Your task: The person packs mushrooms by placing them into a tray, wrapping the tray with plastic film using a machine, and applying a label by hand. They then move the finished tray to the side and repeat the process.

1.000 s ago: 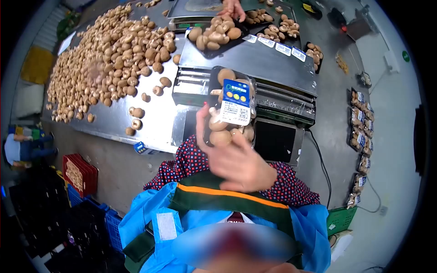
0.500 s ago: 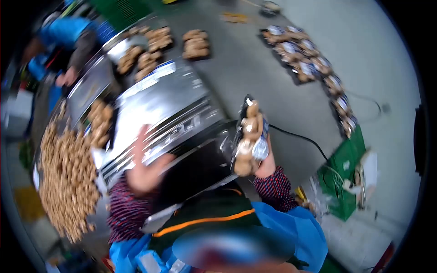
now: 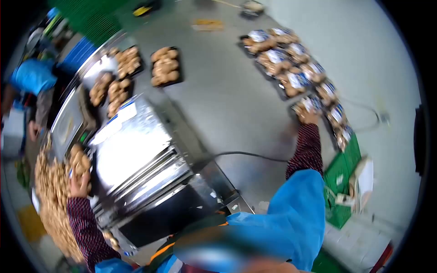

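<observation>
My right hand [image 3: 312,117] reaches to the far right of the table and grips a film-wrapped pack of brown mushrooms [image 3: 300,109], which lies against the rows of labelled packs. On the left, my left hand [image 3: 80,185] has its fingers on the near end of a black tray of unwrapped mushrooms [image 3: 79,160]; its grip is partly hidden. Between my arms stands a metal wrapping machine [image 3: 132,145] with a shiny top and a dark front.
Loose mushrooms [image 3: 54,195] are heaped at the left. More filled trays [image 3: 165,67] stand beyond the machine. Finished packs [image 3: 275,59] line the right edge. A black cable [image 3: 250,154] crosses the table. A green crate [image 3: 339,182] sits at right. A co-worker in blue [image 3: 34,77] is at far left.
My right hand has carried the wrapped pack away from the machine to the rows at right. My left hand has moved from above the machine to the tray at left.
</observation>
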### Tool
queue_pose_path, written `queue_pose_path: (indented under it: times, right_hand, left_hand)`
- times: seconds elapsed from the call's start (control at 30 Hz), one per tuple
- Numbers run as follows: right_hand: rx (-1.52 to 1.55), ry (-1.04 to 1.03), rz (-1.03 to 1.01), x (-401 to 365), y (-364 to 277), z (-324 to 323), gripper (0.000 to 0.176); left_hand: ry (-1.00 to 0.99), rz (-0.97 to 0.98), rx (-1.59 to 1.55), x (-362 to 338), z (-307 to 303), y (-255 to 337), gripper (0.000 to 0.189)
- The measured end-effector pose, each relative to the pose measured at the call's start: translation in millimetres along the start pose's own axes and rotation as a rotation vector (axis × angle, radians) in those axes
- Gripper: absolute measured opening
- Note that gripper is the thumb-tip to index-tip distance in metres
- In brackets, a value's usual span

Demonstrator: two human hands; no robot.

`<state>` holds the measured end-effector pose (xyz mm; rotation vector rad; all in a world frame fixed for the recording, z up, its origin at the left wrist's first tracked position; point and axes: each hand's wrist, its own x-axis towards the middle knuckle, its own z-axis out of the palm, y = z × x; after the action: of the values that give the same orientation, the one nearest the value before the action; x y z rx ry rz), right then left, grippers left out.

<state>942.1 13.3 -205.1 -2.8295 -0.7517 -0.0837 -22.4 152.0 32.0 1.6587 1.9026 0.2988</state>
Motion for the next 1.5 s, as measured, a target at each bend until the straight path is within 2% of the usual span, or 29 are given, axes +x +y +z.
queue_pose_path:
  times: [0.07, 0.1, 0.13, 0.17, 0.2, 0.23, 0.3, 0.37, 0.43, 0.5, 0.6, 0.63, 0.67, 0.7, 0.73, 0.77, 0.83, 0.9, 0.97, 1.0, 1.03, 1.1, 1.17, 1.2, 1.23, 1.3, 1.37, 1.43, 1.5]
  right_hand:
    - [-0.438, -0.219, -0.492, 11.4, -5.8, -11.7, 0.066]
    - [-0.447, -0.214, -0.585, 21.0, -0.3, -4.2, 0.062]
    - [-0.359, -0.189, -0.588, 22.9, 2.5, -5.0, 0.059]
    - [-0.217, -0.162, -0.56, 30.8, -5.7, -4.1, 0.055]
    - [0.027, -0.145, -0.469, 33.6, -22.7, -4.3, 0.051]
    - [0.352, -0.145, -0.33, 30.2, -45.5, -10.8, 0.048]
    - [0.844, -0.201, -0.151, -6.8, -121.2, -59.1, 0.041]
    - [1.096, -0.32, -0.17, -73.3, -199.2, -115.9, 0.034]
    - [1.206, -0.442, -0.32, -140.6, -275.6, -161.6, 0.027]
    - [1.292, -0.469, -0.51, -204.1, -344.9, -191.5, 0.026]
    - [1.011, -0.79, -0.955, -340.6, -438.1, -258.1, 0.028]
    - [0.999, -0.879, -1.132, -377.0, -465.0, -253.7, 0.028]
    - [0.803, -0.882, -1.282, -408.1, -488.0, -251.3, 0.03]
    - [0.689, -0.97, -1.483, -429.0, -510.1, -236.4, 0.037]
    - [0.59, -0.787, -1.744, -458.4, -528.3, -237.3, 0.044]
    - [0.513, -0.606, -1.867, -472.9, -543.7, -213.9, 0.045]
    - [0.434, -0.596, -1.83, -493.1, -562.6, -194.7, 0.039]
    - [0.492, -0.719, -1.749, -499.6, -564.9, -188.8, 0.036]
    - [0.466, -0.643, -1.72, -490.5, -564.2, -191.7, 0.031]
    - [0.354, -0.629, -1.704, -485.8, -561.7, -194.6, 0.026]
    - [0.351, -0.72, -1.627, -487.7, -561.6, -196.5, 0.024]
    - [0.363, -0.477, -1.723, -498.2, -561.1, -202.4, 0.025]
    - [0.545, -0.358, -1.769, -517.6, -557.6, -220.6, 0.027]
    - [0.623, -0.597, -1.757, -531.8, -554.7, -236.8, 0.032]
    - [0.571, -0.684, -1.823, -547.3, -550.0, -252.2, 0.035]
    - [0.495, -0.449, -2.078, -579.2, -543.3, -263.1, 0.041]
    - [0.485, -0.388, -2.11, -589.8, -543.2, -244.1, 0.044]
    - [0.551, -0.384, -2.095, -586.0, -546.4, -230.1, 0.034]
    - [0.652, -0.503, -1.908, -579.0, -546.1, -239.9, 0.03]
  left_hand:
    - [-0.02, 0.236, 0.19, -12.9, 4.3, 44.7, 0.061]
    - [-0.013, 0.355, 0.281, -22.0, 6.3, 67.7, 0.058]
    - [0.015, 0.385, 0.369, -30.6, 5.2, 74.6, 0.066]
    - [-0.024, 0.192, 0.358, -49.5, -1.1, 109.8, 0.072]
    - [0.101, 0.452, 0.505, -40.0, 10.9, 53.9, 0.076]
    - [0.062, 0.321, 0.595, -51.6, 8.8, 64.9, 0.081]
    - [0.211, 0.437, 0.535, -59.1, 10.1, 50.5, 0.082]
    - [0.304, 0.485, 0.377, -71.1, -6.5, 32.5, 0.081]
    - [0.41, 0.453, 0.142, -81.2, -19.7, -0.8, 0.074]
    - [0.381, 0.347, -0.086, -87.9, -27.3, -25.6, 0.073]
    - [0.376, 0.43, -0.036, -80.9, -15.7, -45.4, 0.073]
    - [0.369, 0.442, -0.01, -75.2, -10.0, -44.9, 0.072]
    - [0.328, 0.389, 0.021, -74.1, -17.4, -31.0, 0.069]
    - [0.297, 0.382, -0.064, -66.0, -17.0, -28.9, 0.064]
    - [0.263, 0.333, -0.254, -56.1, -13.6, -24.9, 0.063]
    - [0.221, 0.281, -0.436, -44.7, -9.0, -23.8, 0.061]
    - [0.168, 0.334, -0.287, -15.1, 2.8, -41.1, 0.051]
    - [0.182, 0.353, -0.324, -11.8, -5.3, -39.2, 0.045]
    - [0.126, 0.376, -0.398, -13.6, -12.0, -31.4, 0.043]
    - [0.092, 0.384, -0.454, -13.1, -7.6, -31.1, 0.043]
    - [0.129, 0.438, -0.262, -8.0, -5.2, -31.3, 0.043]
    - [0.121, 0.403, -0.229, -7.6, -8.4, -30.5, 0.047]
    - [0.182, 0.484, -0.313, -11.6, -11.1, -38.0, 0.049]
    - [0.204, 0.516, -0.354, -16.5, -10.8, -42.7, 0.049]
    - [0.194, 0.533, -0.361, -21.6, -14.9, -45.6, 0.05]
    - [0.113, 0.429, -0.494, -34.4, -20.1, -44.1, 0.049]
    - [0.015, 0.36, -0.597, -53.8, -22.2, -36.9, 0.047]
    - [0.2, 0.457, -0.289, -53.1, -0.8, -51.0, 0.047]
    - [0.279, 0.421, -0.218, -57.9, 9.8, -48.7, 0.045]
